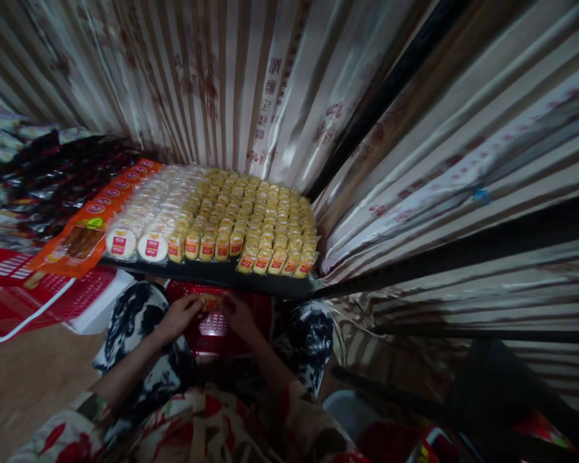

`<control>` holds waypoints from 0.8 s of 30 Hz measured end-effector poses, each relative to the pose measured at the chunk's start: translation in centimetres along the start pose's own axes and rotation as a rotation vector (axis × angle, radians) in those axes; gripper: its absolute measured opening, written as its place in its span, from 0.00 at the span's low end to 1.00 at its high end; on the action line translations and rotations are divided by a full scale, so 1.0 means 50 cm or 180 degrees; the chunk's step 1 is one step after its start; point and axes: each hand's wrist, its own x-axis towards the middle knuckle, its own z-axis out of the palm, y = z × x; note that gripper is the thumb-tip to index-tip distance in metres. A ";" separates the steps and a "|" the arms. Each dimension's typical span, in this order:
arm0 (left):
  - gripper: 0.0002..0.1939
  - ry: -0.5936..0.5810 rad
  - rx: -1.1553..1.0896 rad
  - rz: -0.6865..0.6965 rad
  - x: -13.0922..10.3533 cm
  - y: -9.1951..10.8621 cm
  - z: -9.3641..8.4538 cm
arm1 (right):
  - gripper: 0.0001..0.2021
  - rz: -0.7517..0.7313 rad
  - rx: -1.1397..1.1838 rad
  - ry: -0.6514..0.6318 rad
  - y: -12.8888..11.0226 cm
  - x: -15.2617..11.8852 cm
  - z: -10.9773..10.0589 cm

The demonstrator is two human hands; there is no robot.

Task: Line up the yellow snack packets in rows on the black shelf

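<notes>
Low in front of me, my left hand [185,312] and my right hand [238,314] grip opposite ends of a small yellow-orange snack packet [212,301]. The fingers of both are closed on it; its label is too dim to read. Below the packet is a red plastic basket [212,347] between my knees. Just beyond my hands, rows of yellow wrapped snack packets [222,247] with red labels stand on a dark shelf [212,274]. To their left are round white wrapped crackers [153,246].
An orange bag [72,241] of brown sticks lies left of the crackers, beside dark shiny packets [62,173]. Another red basket [24,296] with a white handle stands at the left. A pleated, printed curtain [251,83] closes off the back and right, with dark bars across it.
</notes>
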 end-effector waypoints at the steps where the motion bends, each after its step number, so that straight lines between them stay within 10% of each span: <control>1: 0.21 -0.0006 -0.0029 0.0048 -0.003 0.007 -0.006 | 0.18 -0.0048 0.0188 -0.0068 -0.004 -0.005 -0.002; 11: 0.27 -0.0008 -0.0888 0.0021 -0.032 0.088 -0.023 | 0.18 -0.0142 0.1176 -0.0235 -0.064 -0.037 -0.034; 24: 0.29 0.0045 -0.1528 -0.0062 -0.056 0.089 -0.017 | 0.20 -0.0101 0.1913 0.0499 -0.112 -0.040 -0.051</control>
